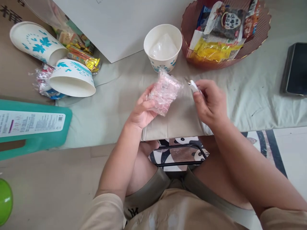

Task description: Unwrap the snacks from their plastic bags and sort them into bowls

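Observation:
My left hand (pixel 144 108) grips a small pink packet wrapped in clear, crinkled plastic (pixel 165 92), fingers and thumb at its left side. It is raised over the cloth-covered table, just in front of a paper cup (pixel 163 48) that has clear plastic inside. To the right, my right hand (pixel 211 102) is closed on a small white cutter (pixel 193 86). Its metal tip points up and left towards the packet, with a gap between them. The tip is slightly blurred.
A pink ribbed bowl (pixel 263 35) of packaged snacks stands behind my right hand. At far right lies a dark phone-like device (pixel 296 70). Two tipped paper cups (pixel 72 78), snack packets (pixel 83 59) and a teal jug (pixel 64 127) are on the left. A white box (pixel 115 28) stands behind.

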`<state>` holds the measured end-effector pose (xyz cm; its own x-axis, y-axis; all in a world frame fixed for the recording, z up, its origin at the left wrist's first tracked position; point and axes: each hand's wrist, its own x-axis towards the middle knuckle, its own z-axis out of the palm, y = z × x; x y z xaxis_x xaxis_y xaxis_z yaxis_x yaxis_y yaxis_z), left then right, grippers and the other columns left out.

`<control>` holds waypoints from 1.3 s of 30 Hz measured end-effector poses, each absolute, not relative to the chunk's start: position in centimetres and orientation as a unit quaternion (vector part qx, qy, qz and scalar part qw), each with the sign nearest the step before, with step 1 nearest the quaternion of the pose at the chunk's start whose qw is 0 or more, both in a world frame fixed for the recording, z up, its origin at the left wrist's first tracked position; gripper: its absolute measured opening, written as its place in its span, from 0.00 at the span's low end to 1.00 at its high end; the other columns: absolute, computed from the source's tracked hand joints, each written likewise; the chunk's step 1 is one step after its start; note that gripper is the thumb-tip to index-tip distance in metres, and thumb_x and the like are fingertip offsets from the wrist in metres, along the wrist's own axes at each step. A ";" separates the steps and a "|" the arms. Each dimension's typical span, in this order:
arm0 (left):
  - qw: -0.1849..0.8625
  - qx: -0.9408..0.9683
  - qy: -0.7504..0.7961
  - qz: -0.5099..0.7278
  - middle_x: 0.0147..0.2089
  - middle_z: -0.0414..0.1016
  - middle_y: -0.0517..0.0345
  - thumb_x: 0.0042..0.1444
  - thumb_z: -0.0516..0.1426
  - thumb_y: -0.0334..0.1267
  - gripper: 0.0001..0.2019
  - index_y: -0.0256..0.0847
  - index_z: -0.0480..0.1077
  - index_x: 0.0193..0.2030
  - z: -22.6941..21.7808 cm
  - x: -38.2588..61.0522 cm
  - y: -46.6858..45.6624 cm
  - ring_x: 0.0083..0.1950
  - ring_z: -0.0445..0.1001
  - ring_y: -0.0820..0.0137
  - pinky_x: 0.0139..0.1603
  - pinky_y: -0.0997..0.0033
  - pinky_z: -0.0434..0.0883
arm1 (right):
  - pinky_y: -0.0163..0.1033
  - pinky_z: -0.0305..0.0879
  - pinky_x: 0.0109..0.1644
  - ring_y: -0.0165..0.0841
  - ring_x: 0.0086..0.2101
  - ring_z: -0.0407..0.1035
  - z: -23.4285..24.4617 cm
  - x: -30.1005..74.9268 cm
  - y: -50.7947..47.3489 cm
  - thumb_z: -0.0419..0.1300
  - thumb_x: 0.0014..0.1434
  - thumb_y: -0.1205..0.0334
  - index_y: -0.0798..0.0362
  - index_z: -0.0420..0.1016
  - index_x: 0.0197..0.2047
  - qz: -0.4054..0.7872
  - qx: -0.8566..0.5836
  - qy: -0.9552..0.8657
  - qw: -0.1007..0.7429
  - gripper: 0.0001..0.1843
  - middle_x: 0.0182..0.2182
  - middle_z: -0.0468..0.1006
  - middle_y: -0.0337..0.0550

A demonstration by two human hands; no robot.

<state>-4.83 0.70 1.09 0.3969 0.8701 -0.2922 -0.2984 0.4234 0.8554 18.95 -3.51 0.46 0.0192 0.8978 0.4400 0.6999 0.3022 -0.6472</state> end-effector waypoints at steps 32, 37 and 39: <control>0.617 0.441 0.493 0.426 0.27 0.67 0.62 0.41 0.60 0.42 0.12 0.45 0.71 0.34 0.6 -5.7 1.7 0.28 0.68 0.71 0.28 0.70 0.68 | 0.44 0.66 0.36 0.39 0.32 0.75 0.7 21.7 -3.9 0.63 0.62 0.53 0.47 0.84 0.39 0.148 -0.637 -0.686 0.319 0.10 0.34 0.84 0.45; 0.415 0.597 0.552 0.407 0.35 0.74 0.58 0.51 0.58 0.41 0.12 0.43 0.75 0.41 0.1 -6.1 1.1 0.38 0.73 0.68 0.40 0.67 0.72 | 0.46 0.64 0.37 0.44 0.35 0.76 0.9 22.7 -3.5 0.62 0.62 0.54 0.47 0.83 0.42 0.114 -0.715 -0.641 0.254 0.10 0.38 0.84 0.49; 0.302 0.627 0.589 0.412 0.44 0.77 0.54 0.53 0.58 0.39 0.17 0.43 0.75 0.50 -0.5 -6.5 1.0 0.43 0.75 0.65 0.43 0.66 0.73 | 0.47 0.63 0.36 0.45 0.36 0.76 0.6 22.6 -3.3 0.63 0.62 0.54 0.48 0.82 0.43 0.105 -0.725 -0.636 0.242 0.10 0.40 0.84 0.50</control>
